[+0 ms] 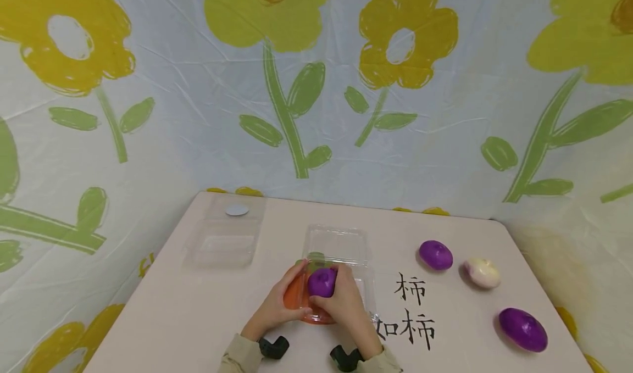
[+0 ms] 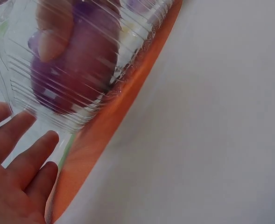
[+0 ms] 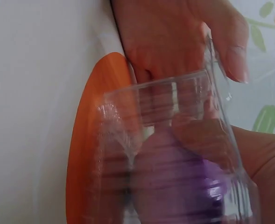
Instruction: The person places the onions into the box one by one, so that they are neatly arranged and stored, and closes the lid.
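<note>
In front of me on the table stands a clear plastic clamshell box point(image 1: 341, 241), its lid swung back. My left hand point(image 1: 279, 304) holds the box by its left side, thumb toward the near end and fingers farther back. My right hand point(image 1: 343, 296) grips a purple onion-like ball point(image 1: 322, 282) between thumb and fingers at the box's left part. Through the ribbed plastic the purple ball point(image 2: 76, 60) shows in the left wrist view, a finger pressed on it. The right wrist view also shows the purple ball point(image 3: 174, 182) behind the box wall, its lower part cut off.
On the right lie two more purple onion-like balls point(image 1: 436, 255) and a white-and-purple one point(image 1: 482, 273). Another clear box point(image 1: 222, 246) stands at the back left. An orange print point(image 1: 294, 295) and black characters point(image 1: 410, 288) mark the tabletop. A flowered cloth point(image 1: 326, 115) hangs behind.
</note>
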`<state>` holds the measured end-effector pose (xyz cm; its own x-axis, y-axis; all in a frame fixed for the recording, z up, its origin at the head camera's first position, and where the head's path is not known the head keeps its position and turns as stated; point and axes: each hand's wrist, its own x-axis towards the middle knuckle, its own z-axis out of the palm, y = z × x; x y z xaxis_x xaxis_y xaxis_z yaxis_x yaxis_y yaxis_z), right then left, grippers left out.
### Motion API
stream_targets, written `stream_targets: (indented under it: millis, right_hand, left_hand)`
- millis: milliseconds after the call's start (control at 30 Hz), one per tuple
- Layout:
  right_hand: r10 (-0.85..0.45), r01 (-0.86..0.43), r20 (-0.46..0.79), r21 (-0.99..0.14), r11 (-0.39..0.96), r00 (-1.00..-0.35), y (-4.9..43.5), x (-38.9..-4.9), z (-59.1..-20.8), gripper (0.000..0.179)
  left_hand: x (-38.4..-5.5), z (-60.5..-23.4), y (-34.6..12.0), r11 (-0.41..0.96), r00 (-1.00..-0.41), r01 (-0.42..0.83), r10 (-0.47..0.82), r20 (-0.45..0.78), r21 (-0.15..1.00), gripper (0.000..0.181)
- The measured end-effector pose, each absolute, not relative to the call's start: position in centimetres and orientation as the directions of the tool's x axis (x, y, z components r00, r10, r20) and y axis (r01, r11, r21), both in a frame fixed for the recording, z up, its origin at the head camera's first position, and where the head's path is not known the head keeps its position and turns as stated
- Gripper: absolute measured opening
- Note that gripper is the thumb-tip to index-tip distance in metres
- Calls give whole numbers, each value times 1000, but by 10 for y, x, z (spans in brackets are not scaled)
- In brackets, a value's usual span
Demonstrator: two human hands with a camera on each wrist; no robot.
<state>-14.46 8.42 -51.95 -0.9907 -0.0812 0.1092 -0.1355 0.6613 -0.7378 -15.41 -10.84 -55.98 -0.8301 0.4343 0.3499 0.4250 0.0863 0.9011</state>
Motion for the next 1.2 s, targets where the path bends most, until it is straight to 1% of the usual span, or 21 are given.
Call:
stream_targets:
  millis: [67,133,267,467,700,1000,1200]
  right_hand:
    - [-51,-113,106,-732,672,-993,81,-145,-521,84]
    - [-27,-102,114,-726,680,-993,78,-145,-522,85]
    - [-5,-95,126,-716,692,-992,75,-146,-523,85]
    - [-7,-92,125,-695,713,-992,76,-144,-521,87]
    - [-28,-103,120,-684,722,-992,82,-143,-514,94]
    - [-70,-112,89,-691,714,-994,85,-138,-505,89]
    - [-57,-114,103,-710,695,-993,85,-138,-508,78]
  left_hand:
    - [-153,-555,-108,66,-828,421,436,353,905,97]
    - [-153,-555,-108,74,-828,420,438,349,904,98]
    - [-158,-568,-110,102,-832,424,438,342,900,98]
    - [-162,-577,-110,91,-823,434,445,353,896,98]
    - [-161,-576,-109,106,-843,394,437,313,913,100]
    - [-160,-574,-109,77,-830,405,448,331,911,97]
    - [-160,-574,-109,57,-812,442,450,372,895,97]
